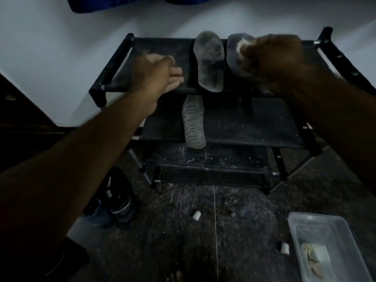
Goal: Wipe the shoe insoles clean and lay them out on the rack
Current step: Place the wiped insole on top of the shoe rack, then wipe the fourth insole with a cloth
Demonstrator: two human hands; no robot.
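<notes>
Wiping step: right hand [272, 58] grips a pale cloth [242, 47] on the right insole [234, 55] on the rack [126, 49] top shelf, left hand [156, 76] flat and relaxed beside the second insole [209, 62]; next, probably finish and lay it straight

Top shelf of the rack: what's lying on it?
Two grey insoles: one in full view, another partly covered by the right hand gripping a pale cloth. Left hand covers some shelf.

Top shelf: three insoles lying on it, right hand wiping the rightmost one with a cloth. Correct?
Not quite. The head view shows two insoles on the top shelf, not three: one in the middle and one under the right hand, which grips the cloth. The third insole lies one shelf down.
</notes>
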